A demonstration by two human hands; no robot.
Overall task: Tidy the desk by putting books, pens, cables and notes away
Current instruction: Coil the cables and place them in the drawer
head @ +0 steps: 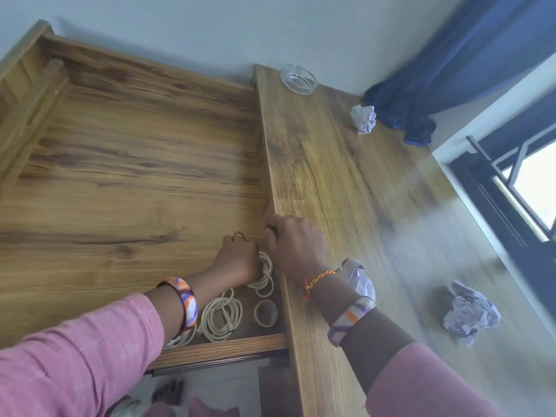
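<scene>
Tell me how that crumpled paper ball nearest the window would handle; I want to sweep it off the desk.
The crumpled paper ball looks light and loosely wadded, so it should probably skid or tumble at a nudge. Its creased, lumpy shape likely stops it rolling far. It would probably squash, not break, when gripped.

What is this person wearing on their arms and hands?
Both arms have pink sleeves pushed up the forearm. Each wrist carries a broad bangle swirled in white, orange and purple. The right wrist also has a thin orange and yellow thread tied round it. The left hand wears a slim ring on one finger; the right hand looks bare.

Your coiled white cables [222, 316] in open wooden drawer [120, 182], left of wooden desk top [346, 182], crumpled paper balls [471, 311] on it, round glass dish [298, 78] behind.
</scene>
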